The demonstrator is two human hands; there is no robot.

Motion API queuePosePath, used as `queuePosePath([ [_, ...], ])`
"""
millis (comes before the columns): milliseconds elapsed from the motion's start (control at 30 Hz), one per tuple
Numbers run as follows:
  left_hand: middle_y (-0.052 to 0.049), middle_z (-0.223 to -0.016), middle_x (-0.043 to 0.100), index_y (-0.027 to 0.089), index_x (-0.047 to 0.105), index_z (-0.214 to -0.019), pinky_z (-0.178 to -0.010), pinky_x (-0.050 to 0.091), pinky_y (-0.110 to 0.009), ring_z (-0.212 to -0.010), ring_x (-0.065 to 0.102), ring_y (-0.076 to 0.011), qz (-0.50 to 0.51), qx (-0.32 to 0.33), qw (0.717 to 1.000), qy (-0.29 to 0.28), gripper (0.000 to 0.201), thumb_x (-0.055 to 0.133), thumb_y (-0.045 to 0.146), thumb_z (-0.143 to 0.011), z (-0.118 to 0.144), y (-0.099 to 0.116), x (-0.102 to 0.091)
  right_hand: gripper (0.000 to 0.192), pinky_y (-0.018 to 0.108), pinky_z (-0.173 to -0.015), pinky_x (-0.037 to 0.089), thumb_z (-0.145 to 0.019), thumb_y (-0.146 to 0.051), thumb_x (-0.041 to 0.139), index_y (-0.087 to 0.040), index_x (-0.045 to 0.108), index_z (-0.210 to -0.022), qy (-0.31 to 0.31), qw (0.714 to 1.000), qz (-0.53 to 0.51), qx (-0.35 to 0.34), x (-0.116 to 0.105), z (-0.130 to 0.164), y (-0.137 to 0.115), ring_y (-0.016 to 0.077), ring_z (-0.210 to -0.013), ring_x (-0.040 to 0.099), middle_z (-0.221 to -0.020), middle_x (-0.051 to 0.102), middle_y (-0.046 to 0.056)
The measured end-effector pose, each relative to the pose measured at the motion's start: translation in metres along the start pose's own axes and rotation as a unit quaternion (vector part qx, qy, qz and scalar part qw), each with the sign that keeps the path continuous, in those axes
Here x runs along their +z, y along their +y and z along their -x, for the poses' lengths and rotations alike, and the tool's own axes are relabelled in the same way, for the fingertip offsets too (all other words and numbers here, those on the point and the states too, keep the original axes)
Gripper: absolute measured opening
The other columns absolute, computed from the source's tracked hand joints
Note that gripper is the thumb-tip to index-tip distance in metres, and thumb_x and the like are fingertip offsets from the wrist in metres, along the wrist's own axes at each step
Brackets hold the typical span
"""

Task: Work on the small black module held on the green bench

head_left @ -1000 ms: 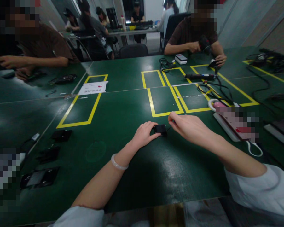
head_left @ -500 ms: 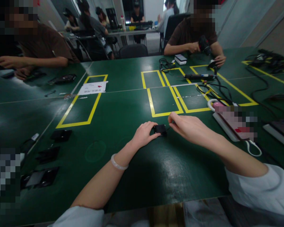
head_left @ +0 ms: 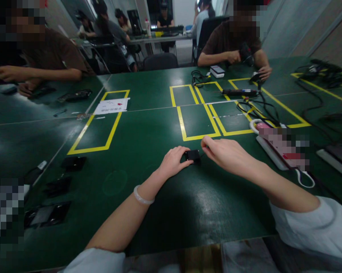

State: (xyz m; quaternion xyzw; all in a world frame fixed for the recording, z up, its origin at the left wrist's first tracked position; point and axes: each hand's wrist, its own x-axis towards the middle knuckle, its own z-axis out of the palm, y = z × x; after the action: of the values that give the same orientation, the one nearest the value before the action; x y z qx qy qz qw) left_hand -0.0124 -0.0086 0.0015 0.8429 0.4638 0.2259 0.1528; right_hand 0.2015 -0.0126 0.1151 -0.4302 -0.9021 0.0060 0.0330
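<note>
A small black box-shaped part (head_left: pixel 193 155) lies on the green table (head_left: pixel 148 144) just below a yellow taped rectangle (head_left: pixel 197 123). My left hand (head_left: pixel 173 161) grips its left side with curled fingers. My right hand (head_left: pixel 226 153) is at its right side, thumb and forefinger pinched around a thin dark tool whose tip touches the part. The tool is mostly hidden by my fingers.
Several flat black parts (head_left: pixel 74 163) lie at the left. A white power strip (head_left: pixel 276 151) and cables (head_left: pixel 259 108) sit at the right. A paper sheet (head_left: pixel 112 105) lies in another taped rectangle. A co-worker (head_left: pixel 236 41) works across the table, another person (head_left: pixel 45 57) at the far left.
My right hand has shifted slightly left toward the black part. My left hand and the part stay where they were.
</note>
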Motion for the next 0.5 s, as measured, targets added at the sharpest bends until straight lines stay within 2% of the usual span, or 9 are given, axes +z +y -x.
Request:
queuePosePath([
  [200,-0.005,-0.108,0.061,0.021,0.053,-0.115,-0.086,0.045,-0.036,-0.100,0.057,-0.0228,0.002,0.000,1.000,0.001,0.037,0.058,0.045,-0.087,0.0009,-0.0022,0.0006,0.013,0.027,-0.055,0.027,-0.093,-0.026,0.035,-0.020,0.045,-0.098,-0.005,0.999,-0.045,-0.008,-0.0039,0.0031,0.0004,0.0170,-0.068,0.060,-0.079,0.064,0.002],
  [367,-0.005,-0.109,0.061,0.021,0.053,-0.115,-0.086,0.045,-0.036,-0.101,0.057,-0.0229,-0.002,0.002,1.000,0.001,0.038,0.057,0.046,-0.087,0.0002,-0.0015,0.0009,0.026,0.028,-0.053,0.023,-0.097,-0.040,0.031,-0.021,0.048,-0.097,-0.004,1.000,0.002,0.021,-0.0015,0.0020,0.0008,0.0188,-0.063,0.060,-0.073,0.065,0.003],
  [500,-0.005,-0.108,0.061,0.020,0.053,-0.115,-0.085,0.045,-0.035,-0.100,0.057,-0.0227,-0.004,0.001,1.000,0.002,0.039,0.057,0.047,-0.087,0.0006,-0.0025,0.0009,0.020,0.027,-0.052,0.024,-0.097,-0.031,0.030,-0.020,0.046,-0.099,-0.007,1.000,-0.012,0.016,-0.0001,0.0012,0.0013,0.0179,-0.063,0.060,-0.074,0.065,0.003],
])
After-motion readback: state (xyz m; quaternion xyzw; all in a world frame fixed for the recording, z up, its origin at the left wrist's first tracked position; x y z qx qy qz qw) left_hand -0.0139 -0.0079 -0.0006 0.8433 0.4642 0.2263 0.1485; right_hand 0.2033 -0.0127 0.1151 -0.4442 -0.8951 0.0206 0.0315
